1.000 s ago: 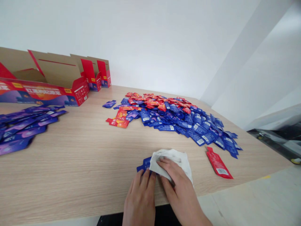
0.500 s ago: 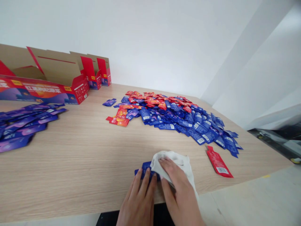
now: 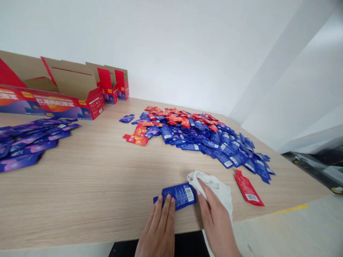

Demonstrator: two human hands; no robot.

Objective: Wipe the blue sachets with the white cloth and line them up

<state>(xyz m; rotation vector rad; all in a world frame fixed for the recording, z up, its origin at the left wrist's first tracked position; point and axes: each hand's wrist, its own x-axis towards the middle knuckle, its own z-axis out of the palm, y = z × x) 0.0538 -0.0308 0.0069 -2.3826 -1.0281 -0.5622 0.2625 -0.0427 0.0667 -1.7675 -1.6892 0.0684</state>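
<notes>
A blue pouch (image 3: 182,195) lies flat near the table's front edge, its barcode end to the right. My left hand (image 3: 159,223) rests on the pouch's left end, fingers stretched out and pressing it down. In my right hand (image 3: 213,210) is a white cloth (image 3: 222,191), bunched under the fingers at the pouch's right end. Part of the cloth is hidden by that hand. To the right of the cloth, a red pouch (image 3: 248,189) lies by itself with its barcode showing.
A heap of blue pouches (image 3: 227,148) and red pouches (image 3: 177,117) spreads across the back of the wooden table (image 3: 102,178). More purple-blue pouches (image 3: 34,146) lie overlapping at the left. Behind them stand open red cardboard boxes (image 3: 96,103) by the white wall.
My right hand has slid right with the cloth, uncovering the pouch's barcode end. My left hand stays on the pouch's left end.
</notes>
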